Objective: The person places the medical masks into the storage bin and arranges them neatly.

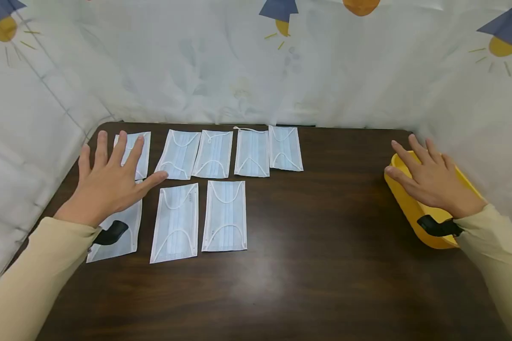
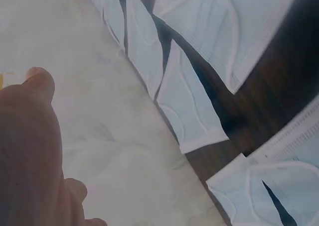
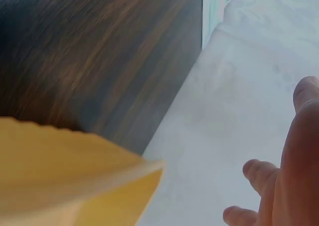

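Observation:
My left hand [image 1: 108, 182] is held out with fingers spread, palm down, over the left end of the masks and holds nothing. Beneath it, partly hidden, lie a back mask [image 1: 144, 154] and a front mask [image 1: 125, 237]. More pale blue face masks with white ear loops lie flat: a back row with a mask [image 1: 213, 154] near its middle, and a front row ending at a mask [image 1: 224, 216]. On the right, my right hand [image 1: 435, 177] spreads its fingers above a yellow plastic bin [image 1: 409, 201], holding nothing; the bin's rim [image 3: 124, 178] shows in the right wrist view.
The dark brown wooden table [image 1: 315, 265] carries all of this. White patterned cloth [image 1: 239, 61] hangs behind the table and along both sides. A black wrist strap [image 1: 111, 233] sits at the left cuff, and another strap [image 1: 437, 226] at the right.

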A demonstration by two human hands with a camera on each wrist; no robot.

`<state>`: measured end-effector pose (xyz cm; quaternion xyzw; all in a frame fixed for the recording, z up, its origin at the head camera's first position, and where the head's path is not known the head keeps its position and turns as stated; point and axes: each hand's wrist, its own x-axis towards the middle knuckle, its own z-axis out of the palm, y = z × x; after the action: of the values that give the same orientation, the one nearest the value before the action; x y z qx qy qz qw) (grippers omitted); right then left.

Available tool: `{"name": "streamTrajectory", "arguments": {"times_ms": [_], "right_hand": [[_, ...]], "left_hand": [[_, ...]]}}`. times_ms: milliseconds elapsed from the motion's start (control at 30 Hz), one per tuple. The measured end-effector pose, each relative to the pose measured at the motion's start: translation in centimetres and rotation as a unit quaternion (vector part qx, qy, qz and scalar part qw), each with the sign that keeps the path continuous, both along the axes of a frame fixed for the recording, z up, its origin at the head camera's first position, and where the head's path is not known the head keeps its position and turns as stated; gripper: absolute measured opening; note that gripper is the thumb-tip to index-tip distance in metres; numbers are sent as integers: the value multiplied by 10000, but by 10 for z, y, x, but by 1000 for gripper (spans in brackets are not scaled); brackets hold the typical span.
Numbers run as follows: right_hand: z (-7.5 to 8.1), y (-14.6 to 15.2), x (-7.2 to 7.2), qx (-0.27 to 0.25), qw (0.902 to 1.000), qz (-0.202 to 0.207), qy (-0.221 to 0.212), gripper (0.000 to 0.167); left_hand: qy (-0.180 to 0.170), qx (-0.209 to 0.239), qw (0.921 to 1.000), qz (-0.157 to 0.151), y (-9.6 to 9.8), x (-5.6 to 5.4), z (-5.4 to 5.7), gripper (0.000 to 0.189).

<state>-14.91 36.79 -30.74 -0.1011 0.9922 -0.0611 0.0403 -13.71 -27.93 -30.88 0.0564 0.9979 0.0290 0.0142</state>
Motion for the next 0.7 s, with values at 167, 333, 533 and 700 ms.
{"name": "streamTrajectory", "arguments": {"times_ms": [167,333,533,700], "right_hand": [[3,14,5,-95,9999,-58,-22,74],[4,29,8,-193,9997,-116,-52,74],[2,51,10,-247,9994,-225,-117,74],[-2,69,14,-130,9992,-332,-187,76]], "left_hand": [[22,5,9999,-151,15,-8,0,100],[46,11,9996,-271,33,-14,0,103],[68,232,9988,-422,57,-20,2,101],[160,398,9973,-604,73,-23,0,102]]}}
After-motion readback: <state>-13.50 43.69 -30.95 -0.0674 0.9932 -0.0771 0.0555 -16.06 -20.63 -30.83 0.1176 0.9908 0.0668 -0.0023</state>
